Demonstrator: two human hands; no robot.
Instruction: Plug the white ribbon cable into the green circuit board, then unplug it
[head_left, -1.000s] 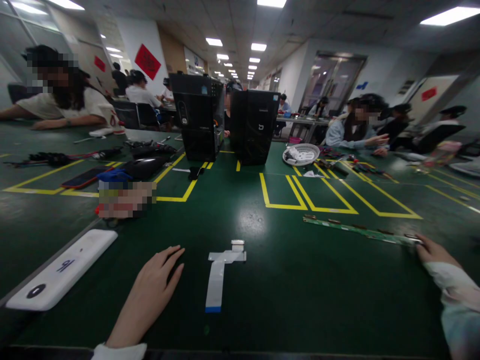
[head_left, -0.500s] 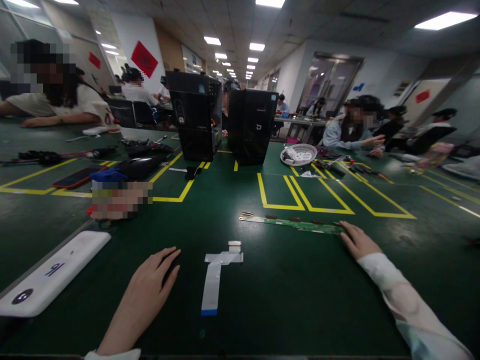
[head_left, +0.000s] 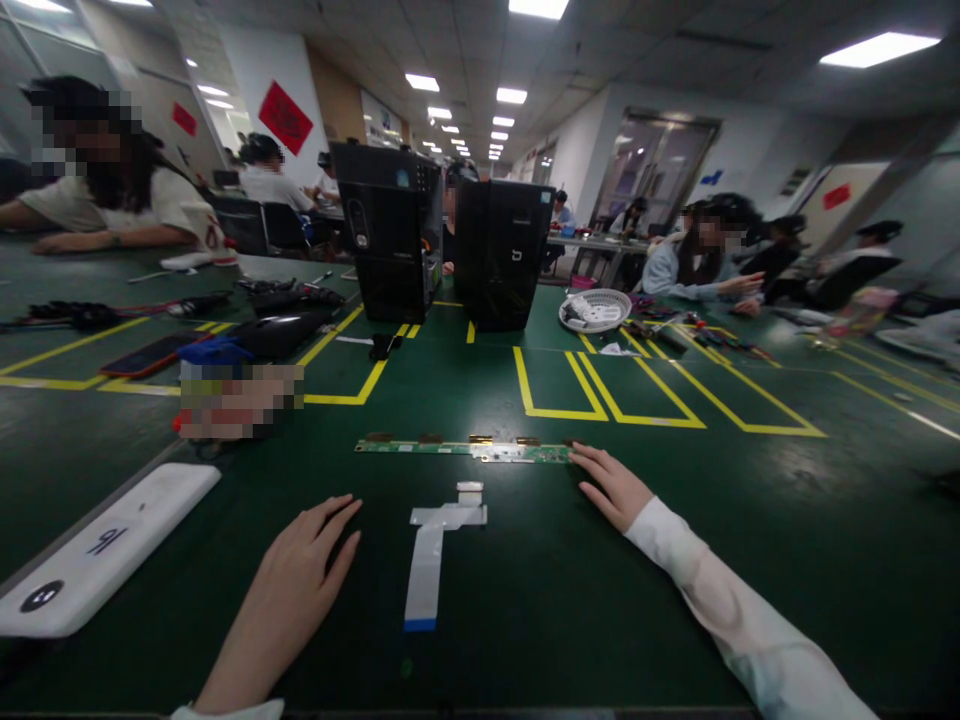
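Note:
A long, narrow green circuit board [head_left: 450, 449] lies flat on the table, running left to right. My right hand [head_left: 611, 487] is at its right end: the fingertips touch the end, while the thumb rests apart, below the board's edge. My left hand [head_left: 300, 570] lies on the table with its fingers stretched out and nothing in them. Between the hands, nearer to me than the board, is a white flat ribbon cable [head_left: 425, 570]. It is folded, with a blue strip at the near end and a connector at the far end.
A white device [head_left: 112, 550] lies at the left. Two black computer towers [head_left: 386, 230] stand ahead. A white basket [head_left: 595, 310] and tools are at the far right. Cables, a phone [head_left: 146, 355] and black items are at the left. Co-workers sit on both sides.
The circuit board has slid left and now lies straighter across, beyond the ribbon cable. My right hand has moved left along with its right end. The left hand stays where it was.

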